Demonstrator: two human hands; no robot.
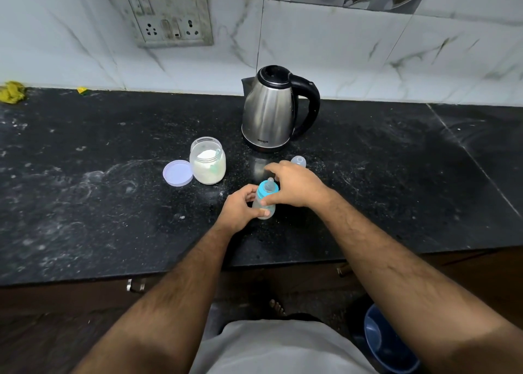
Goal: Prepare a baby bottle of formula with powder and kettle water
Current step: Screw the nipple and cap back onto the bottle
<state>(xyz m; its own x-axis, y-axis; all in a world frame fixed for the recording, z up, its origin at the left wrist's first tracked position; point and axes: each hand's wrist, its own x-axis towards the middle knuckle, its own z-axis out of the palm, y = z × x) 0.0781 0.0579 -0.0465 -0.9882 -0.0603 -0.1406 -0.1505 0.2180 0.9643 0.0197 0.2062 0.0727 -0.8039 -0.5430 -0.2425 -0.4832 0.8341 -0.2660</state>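
Left hand point(240, 206) grips the baby bottle point(264, 203) on the counter point(85, 189); right hand point(294, 186) pinches its blue collar. A loose collar could leak formula.

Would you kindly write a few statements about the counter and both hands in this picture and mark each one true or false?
1. Both hands hold the baby bottle. True: the left hand grips its body, and the right hand is at its blue collar.
2. The powder jar is closed. False: its lid lies on the counter beside it.
3. The kettle stands behind the bottle. True.
4. The kettle's handle faces left. False: it faces right.
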